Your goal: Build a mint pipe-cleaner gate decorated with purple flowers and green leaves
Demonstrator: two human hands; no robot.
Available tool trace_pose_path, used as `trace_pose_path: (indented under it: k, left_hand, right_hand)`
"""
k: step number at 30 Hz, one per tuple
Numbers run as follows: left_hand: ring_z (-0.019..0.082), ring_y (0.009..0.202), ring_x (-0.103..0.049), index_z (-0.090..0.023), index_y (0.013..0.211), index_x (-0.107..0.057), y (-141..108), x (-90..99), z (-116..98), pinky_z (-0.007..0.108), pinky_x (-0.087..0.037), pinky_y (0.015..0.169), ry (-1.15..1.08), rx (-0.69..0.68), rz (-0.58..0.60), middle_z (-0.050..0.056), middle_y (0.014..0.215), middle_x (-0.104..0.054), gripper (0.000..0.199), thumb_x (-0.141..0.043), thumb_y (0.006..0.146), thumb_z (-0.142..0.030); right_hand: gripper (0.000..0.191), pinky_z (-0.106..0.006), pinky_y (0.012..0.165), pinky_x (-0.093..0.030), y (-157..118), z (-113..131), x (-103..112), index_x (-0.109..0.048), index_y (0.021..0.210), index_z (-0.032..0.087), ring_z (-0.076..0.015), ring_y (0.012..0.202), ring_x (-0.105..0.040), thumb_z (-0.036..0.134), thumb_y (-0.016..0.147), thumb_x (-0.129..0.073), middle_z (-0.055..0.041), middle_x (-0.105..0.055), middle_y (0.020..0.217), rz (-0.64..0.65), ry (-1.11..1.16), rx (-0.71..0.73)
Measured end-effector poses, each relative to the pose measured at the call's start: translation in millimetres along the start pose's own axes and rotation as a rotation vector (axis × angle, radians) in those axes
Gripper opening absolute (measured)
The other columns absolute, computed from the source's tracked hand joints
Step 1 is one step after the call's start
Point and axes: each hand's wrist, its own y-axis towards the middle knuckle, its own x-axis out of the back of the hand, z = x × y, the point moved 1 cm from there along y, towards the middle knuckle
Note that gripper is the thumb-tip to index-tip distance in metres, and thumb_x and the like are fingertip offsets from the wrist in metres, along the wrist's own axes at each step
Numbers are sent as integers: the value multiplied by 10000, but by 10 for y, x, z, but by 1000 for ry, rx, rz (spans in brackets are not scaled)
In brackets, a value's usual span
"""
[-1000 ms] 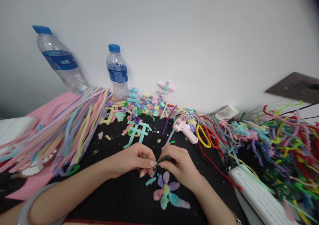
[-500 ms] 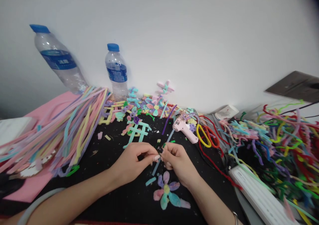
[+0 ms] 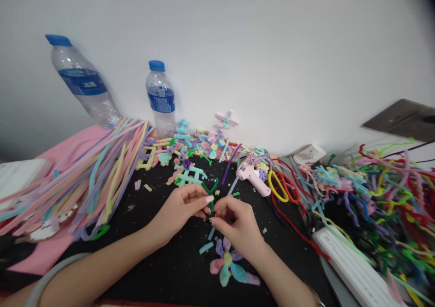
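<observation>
My left hand (image 3: 188, 202) pinches a dark green pipe cleaner (image 3: 211, 190) between thumb and fingers, and its forked top sticks up above them. On the other side, my right hand (image 3: 236, 218) has its thumb and fingertips closed at the lower end of the same green piece. Below the hands a pastel flower (image 3: 227, 258) made of pipe cleaners lies on the black mat, partly covered by my right wrist. A short light-blue piece (image 3: 206, 247) rests beside it. The pink glue gun (image 3: 253, 177), with a glue stick in its back, lies beyond my right hand.
Loose pastel pipe cleaners (image 3: 112, 171) spread over a pink sheet at left. Two bottles (image 3: 161, 100) stand by the wall. Yellow-handled scissors (image 3: 277, 187), a white power strip (image 3: 353, 261) and a tangled heap of pipe cleaners (image 3: 390, 207) are at right. Small finished shapes line the back.
The green pipe cleaner has come up into view with its forked top showing. My left hand has shifted slightly up, and my right hand has turned, its fingers now lower on the piece.
</observation>
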Motion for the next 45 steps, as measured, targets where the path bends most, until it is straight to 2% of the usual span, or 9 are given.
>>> trace_pose_path:
  k: [4,9,14,18,22,27,34,38,45]
  left_hand:
    - [118,624,-564,-162,708,-567,5,5,-7,225,-447,619,35,0,-31,-18,634,-610,184,-618,788,-320]
    - [114,579,-527,-160,700,-587,15,26,-24,226,-426,584,119,-80,-104,-28,610,-579,173,-621,776,-311]
    - [116,585,-555,-158,713,-557,7,9,-37,225,-451,578,59,-54,-122,-23,621,-590,192,-625,777,-326]
    - [107,610,-575,-158,711,-541,1,3,-42,212,-471,601,15,-34,-112,-30,622,-594,193,-623,787,-315]
    - [101,589,-562,-153,715,-548,4,7,-34,211,-467,580,46,-58,-112,-23,631,-603,178,-637,777,-295]
    - [133,620,-598,-181,858,-518,11,1,-2,239,-486,580,-43,-11,-93,-35,622,-605,234,-672,741,-314]
    - [114,574,-570,-171,869,-539,27,8,48,234,-484,566,-124,55,-26,-46,588,-575,256,-685,737,-334]
    - [97,571,-555,-169,809,-550,33,18,64,217,-479,571,-140,55,-3,-53,588,-568,213,-689,744,-316]
    - [93,547,-578,-159,788,-571,17,28,49,204,-469,576,-176,70,-10,-44,562,-609,184,-693,744,-290]
  right_hand:
    - [94,-206,512,-341,-1,-11,-1,-555,705,191,-96,535,-424,174,793,-583,37,-484,607,-19,-128,68]
    - [67,-204,517,-354,-11,-17,10,-546,750,202,-101,549,-437,181,800,-585,37,-486,627,10,-125,82]
    - [87,-205,532,-359,-20,3,-1,-540,747,200,-105,566,-451,150,818,-536,32,-492,645,24,-134,118]
    - [91,-207,520,-361,-13,-7,-13,-532,759,200,-107,556,-456,165,772,-615,35,-500,653,24,-118,90]
    - [126,-232,566,-375,-15,6,2,-530,742,199,-132,611,-488,174,860,-495,9,-515,673,17,-167,149]
    - [158,-240,597,-376,-21,46,34,-495,751,197,-141,653,-497,160,890,-428,-2,-503,699,30,-167,203]
    - [159,-234,626,-367,-30,72,34,-461,769,200,-131,674,-470,145,901,-392,5,-469,726,142,-152,243]
    - [167,-240,624,-362,-44,85,33,-445,756,203,-133,669,-454,145,897,-377,5,-455,723,198,-178,252]
    - [197,-244,553,-320,-52,107,98,-365,696,210,-121,585,-404,122,867,-405,20,-397,646,23,-212,368]
